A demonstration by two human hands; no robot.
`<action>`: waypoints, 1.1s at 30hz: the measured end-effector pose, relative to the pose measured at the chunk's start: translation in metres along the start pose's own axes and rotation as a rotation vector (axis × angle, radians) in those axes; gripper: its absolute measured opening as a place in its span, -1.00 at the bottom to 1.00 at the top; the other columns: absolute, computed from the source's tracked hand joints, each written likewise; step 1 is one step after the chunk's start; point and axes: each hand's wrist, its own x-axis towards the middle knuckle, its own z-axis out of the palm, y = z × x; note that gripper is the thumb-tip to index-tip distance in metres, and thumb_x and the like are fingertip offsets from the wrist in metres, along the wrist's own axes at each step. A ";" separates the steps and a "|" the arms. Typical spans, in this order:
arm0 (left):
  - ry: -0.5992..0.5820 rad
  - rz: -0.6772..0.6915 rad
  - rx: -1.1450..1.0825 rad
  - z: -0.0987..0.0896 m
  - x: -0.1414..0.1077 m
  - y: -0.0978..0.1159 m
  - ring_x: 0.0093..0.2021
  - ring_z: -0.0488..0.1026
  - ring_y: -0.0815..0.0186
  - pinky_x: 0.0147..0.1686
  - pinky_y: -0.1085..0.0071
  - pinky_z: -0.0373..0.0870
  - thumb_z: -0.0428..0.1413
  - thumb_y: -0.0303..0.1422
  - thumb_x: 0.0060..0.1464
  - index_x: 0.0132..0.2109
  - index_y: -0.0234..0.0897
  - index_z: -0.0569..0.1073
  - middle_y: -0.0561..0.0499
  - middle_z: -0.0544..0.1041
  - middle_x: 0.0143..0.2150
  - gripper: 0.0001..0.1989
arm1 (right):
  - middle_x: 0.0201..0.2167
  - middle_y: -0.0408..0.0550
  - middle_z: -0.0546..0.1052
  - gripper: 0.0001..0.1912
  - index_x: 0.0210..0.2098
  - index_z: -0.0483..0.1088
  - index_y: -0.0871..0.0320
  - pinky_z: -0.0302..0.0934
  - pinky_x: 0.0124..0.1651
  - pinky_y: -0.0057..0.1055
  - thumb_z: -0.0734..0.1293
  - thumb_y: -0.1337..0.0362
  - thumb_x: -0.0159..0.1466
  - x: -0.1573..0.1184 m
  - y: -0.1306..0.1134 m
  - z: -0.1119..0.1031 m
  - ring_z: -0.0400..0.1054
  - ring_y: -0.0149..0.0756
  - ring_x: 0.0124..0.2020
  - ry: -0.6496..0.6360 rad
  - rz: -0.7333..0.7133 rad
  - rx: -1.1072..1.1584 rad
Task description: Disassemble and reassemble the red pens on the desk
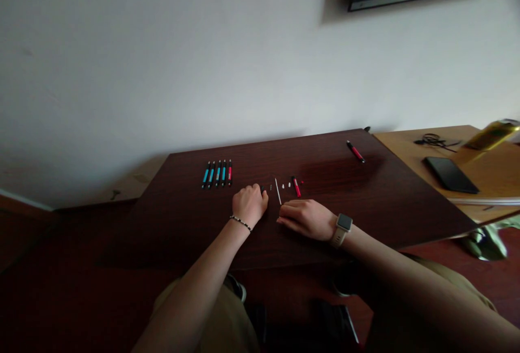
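My left hand (pixel 249 203), with a beaded bracelet, rests on the dark table (pixel 182 212), its fingers curled beside a small black part (pixel 262 188); whether it grips that part is unclear. My right hand (pixel 306 217), with a watch, lies closed near the lower end of a thin white refill (pixel 278 190); anything inside its fingers is hidden. Between and beyond the hands are a small grey piece (pixel 271 187), two small white pieces, a red pen barrel (pixel 296 187) and a tiny red piece (pixel 302 182).
Several blue pens (pixel 212 174) and one red pen (pixel 229 172) stand in a row at the left. Another red pen (pixel 356 151) lies back right. A lighter table holds a phone (pixel 450 174), a cable (pixel 434 141) and a yellow object (pixel 493 133). A screen hangs above.
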 end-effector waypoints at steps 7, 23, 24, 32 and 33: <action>0.015 0.032 -0.016 0.003 0.011 0.008 -0.08 0.64 -0.05 -0.16 0.18 0.48 -0.08 -0.21 0.43 -0.01 -0.35 0.49 -0.28 0.65 -0.13 -0.66 | -0.30 -0.05 0.53 -0.68 -0.25 0.36 0.12 0.10 -0.27 -0.39 0.16 0.10 0.56 0.000 0.001 0.003 0.38 -0.31 -0.33 -0.026 0.001 0.015; 0.118 0.247 -0.216 -0.011 -0.022 -0.009 -0.20 0.61 0.12 -0.24 0.27 0.46 0.03 -0.37 0.37 -0.06 -0.23 0.37 -0.11 0.60 -0.19 -0.93 | -0.30 -0.07 0.55 -0.73 -0.21 0.40 0.11 0.07 -0.29 -0.40 0.22 0.09 0.53 -0.003 0.003 0.010 0.41 -0.29 -0.33 0.056 0.149 -0.028; 0.121 0.343 -0.292 -0.012 -0.025 -0.012 -0.18 0.59 0.15 -0.21 0.28 0.47 0.04 -0.40 0.35 -0.06 -0.20 0.37 -0.08 0.59 -0.17 -0.94 | -0.31 -0.07 0.56 -0.73 -0.20 0.40 0.11 0.07 -0.30 -0.41 0.23 0.09 0.53 -0.003 0.003 0.011 0.42 -0.29 -0.33 0.064 0.170 -0.009; 0.023 0.737 -0.651 -0.017 -0.050 -0.026 -0.09 0.52 0.23 -0.07 0.26 0.51 0.15 -0.43 0.30 0.13 -0.19 0.36 -0.06 0.53 0.00 -0.71 | -0.41 -0.13 0.56 -0.65 -0.19 0.49 0.10 0.11 -0.32 -0.47 0.20 0.05 0.55 0.002 -0.008 0.009 0.39 -0.38 -0.44 0.078 0.259 0.308; 0.029 0.732 -0.674 -0.017 -0.052 -0.026 -0.11 0.52 0.24 -0.08 0.27 0.50 0.15 -0.40 0.32 0.11 -0.18 0.38 -0.05 0.53 -0.01 -0.74 | -0.45 -0.14 0.54 -0.62 -0.24 0.48 0.11 0.09 -0.34 -0.47 0.19 0.04 0.55 0.002 -0.009 0.008 0.36 -0.39 -0.47 0.076 0.263 0.324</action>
